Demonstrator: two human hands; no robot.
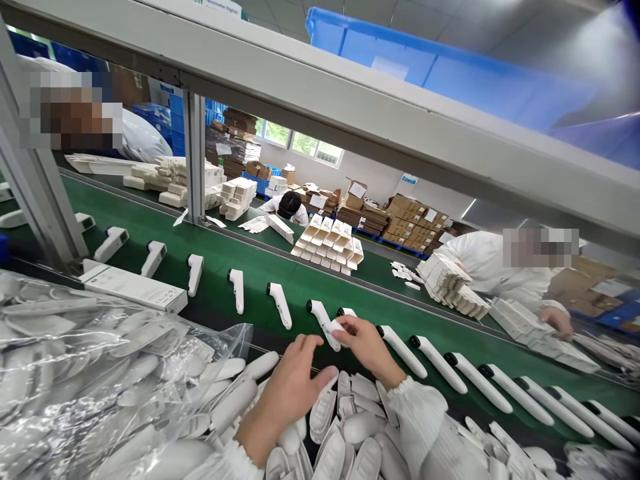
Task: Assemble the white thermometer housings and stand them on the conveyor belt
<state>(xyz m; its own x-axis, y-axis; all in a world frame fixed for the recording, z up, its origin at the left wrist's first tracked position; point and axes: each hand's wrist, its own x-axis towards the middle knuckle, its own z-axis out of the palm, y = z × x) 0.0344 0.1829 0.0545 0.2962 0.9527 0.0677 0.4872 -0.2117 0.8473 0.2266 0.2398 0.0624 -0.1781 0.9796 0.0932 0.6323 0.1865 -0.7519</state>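
My right hand (367,343) is closed over the belt, its fingertips pinching a small white plastic cover (338,327) at the handle of a white gun-shaped thermometer (323,320). Whether the cover touches the handle, I cannot tell. My left hand (295,380) is open with thumb and fingers apart, holding nothing, just above a heap of loose white plastic covers (333,453). More white thermometers with black tips, such as one (280,307) left of my hands and another (440,363) to the right, lie in a row on the green belt (260,267).
A clear plastic bag (100,360) of white parts fills the near left, beside a long white box (135,287). A metal frame bar (350,87) crosses above the belt, under a blue bin (425,60). Stacked white cartons (330,243) and co-workers in white are across the belt.
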